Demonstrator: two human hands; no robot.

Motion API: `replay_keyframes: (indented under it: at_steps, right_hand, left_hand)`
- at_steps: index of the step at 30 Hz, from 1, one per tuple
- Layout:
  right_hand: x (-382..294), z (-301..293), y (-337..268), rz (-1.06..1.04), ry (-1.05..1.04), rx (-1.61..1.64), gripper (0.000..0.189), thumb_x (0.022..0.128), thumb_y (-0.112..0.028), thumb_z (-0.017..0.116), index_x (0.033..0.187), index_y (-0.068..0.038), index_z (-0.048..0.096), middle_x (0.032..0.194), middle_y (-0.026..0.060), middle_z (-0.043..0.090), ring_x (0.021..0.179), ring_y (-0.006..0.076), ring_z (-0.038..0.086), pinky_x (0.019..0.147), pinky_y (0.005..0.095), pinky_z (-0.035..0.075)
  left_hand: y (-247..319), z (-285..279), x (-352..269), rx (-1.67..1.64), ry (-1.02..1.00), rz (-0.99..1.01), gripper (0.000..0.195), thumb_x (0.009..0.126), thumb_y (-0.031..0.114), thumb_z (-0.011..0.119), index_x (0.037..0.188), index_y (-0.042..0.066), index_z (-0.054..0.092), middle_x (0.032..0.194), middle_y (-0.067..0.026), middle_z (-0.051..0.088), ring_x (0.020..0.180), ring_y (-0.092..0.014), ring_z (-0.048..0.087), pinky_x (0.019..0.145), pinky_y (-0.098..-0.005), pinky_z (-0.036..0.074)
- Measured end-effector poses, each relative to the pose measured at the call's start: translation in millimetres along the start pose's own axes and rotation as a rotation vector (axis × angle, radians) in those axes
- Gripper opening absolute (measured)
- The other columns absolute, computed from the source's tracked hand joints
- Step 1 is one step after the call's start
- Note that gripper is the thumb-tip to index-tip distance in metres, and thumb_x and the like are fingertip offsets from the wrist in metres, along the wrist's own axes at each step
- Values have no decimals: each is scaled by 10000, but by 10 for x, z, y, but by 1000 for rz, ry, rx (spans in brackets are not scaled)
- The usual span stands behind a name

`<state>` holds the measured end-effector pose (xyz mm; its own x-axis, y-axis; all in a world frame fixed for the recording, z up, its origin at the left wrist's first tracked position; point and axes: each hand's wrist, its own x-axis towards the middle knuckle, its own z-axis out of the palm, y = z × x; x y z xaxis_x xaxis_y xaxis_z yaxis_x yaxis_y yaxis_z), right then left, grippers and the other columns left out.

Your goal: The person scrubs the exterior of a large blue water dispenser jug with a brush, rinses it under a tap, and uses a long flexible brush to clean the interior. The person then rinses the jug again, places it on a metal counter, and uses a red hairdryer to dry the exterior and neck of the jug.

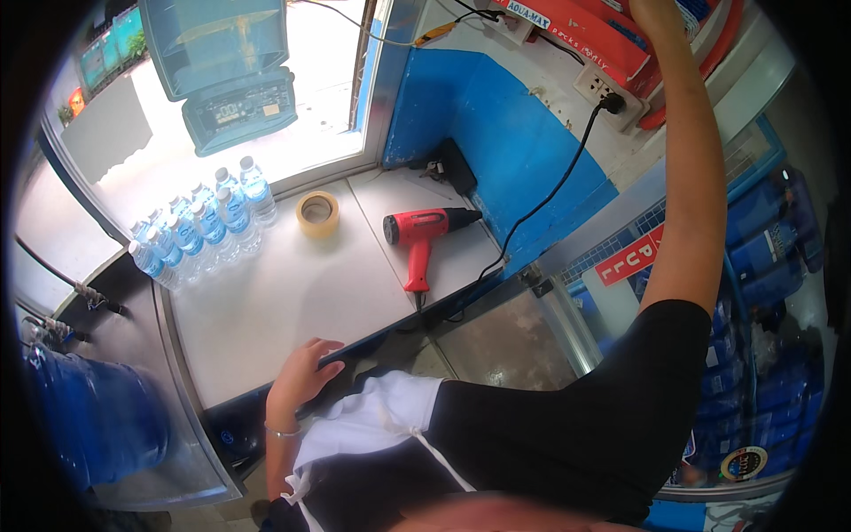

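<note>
My left hand [309, 372] rests at the front edge of the white tiled counter [279, 319], fingers apart, holding nothing. My right arm reaches up to a red box [585, 33] on the wall at the top right; the fingers are cut off by the picture's edge. A red heat gun [425, 233] lies on the counter, its nozzle towards the blue wall. Left of it lies a roll of clear packing tape [318, 213]. Several small water bottles [206, 223] stand in rows near the window.
A large blue water jug [100, 412] stands on a metal surface at the left. A black cord [555, 193] hangs from a wall socket [608, 93] to the counter's right end. A black box [457, 166] sits in the corner. Behind the glass door at right are blue containers [764, 266].
</note>
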<state>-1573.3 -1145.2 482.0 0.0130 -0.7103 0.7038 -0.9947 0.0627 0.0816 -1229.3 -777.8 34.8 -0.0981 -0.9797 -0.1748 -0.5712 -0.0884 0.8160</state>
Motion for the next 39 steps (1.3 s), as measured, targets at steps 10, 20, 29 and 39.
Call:
replay_keyframes:
  at_steps: [10,20,29,39]
  right_hand:
    - [-862,107,-366,-244,227,-98,185,896,-197,626,1018,-75,695,919,123,697,849,317,672,754,406,530]
    - [-3933,2844,-974,-152,-1212,326,691,824,-624,650,929,56,705,945,269,695,959,366,684,878,439,534]
    - [-4966,3577,-1688,288,-726,507,957,754,-466,790,1383,84,323,1364,363,423,1230,472,505,1003,467,474]
    - [-5019,3488,-1778,189,-360,863,439,655,-45,717,1058,43,566,1044,242,621,970,404,615,899,476,477]
  left_hand:
    - [12,-13,-56,2,26,24,294,867,152,694,1139,44,664,1092,-183,652,1029,-355,634,895,-397,495]
    - [-26,-53,-263,34,45,61,311,862,149,705,1148,34,657,1087,-171,656,987,-350,635,876,-387,502]
    - [-91,18,-524,-5,39,-25,321,859,160,715,1152,44,656,1086,-160,656,992,-326,639,860,-374,508]
    - [-123,-647,-1572,75,489,15,246,838,84,701,1080,40,676,1004,-137,665,905,-291,651,797,-359,510]
